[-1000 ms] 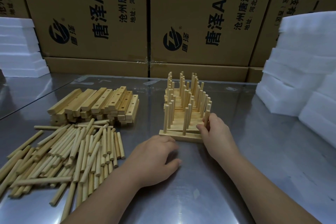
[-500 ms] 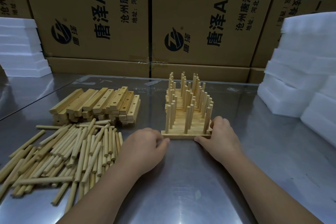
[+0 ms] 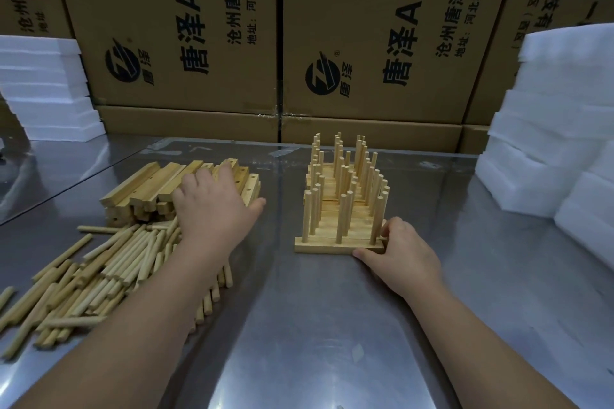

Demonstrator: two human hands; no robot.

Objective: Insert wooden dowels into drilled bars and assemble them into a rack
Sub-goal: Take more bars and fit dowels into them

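Your right grip (image 3: 402, 252) is clamping the right end of the front bar (image 3: 332, 246), thumb pressing its near face and fingers curling round the corner beside the end peg. That bar is sitting at the foot of the rack (image 3: 342, 206), which is standing on the counter (image 3: 332, 325) directly ahead of that grip. It's carrying three pegs, all upright.

Beyond it, row after row of filled bars is stepping away from you, every peg standing. The far rows are crowding together too tightly for me to number them. I'm calling a good share of the build done. Whether the front bar is joined to the rows behind it, or only butting against them, I can't tell from here.

Well to the left of that grip, your left grip (image 3: 212, 206) is lying spread over the stack of bars (image 3: 146, 183), fingers straight and apart, closing on nothing yet. I'm reading that as you going for the next blank bar.

Under and beyond that grip, plenty of drilled bars are waiting with their holes empty. On its near side, the loose dowels (image 3: 109, 262) are lying in a wide heap beneath your forearm. So there's stock left on both counts: another bar to pick, pegs to seat in it, then a place for it at the front of the rack.
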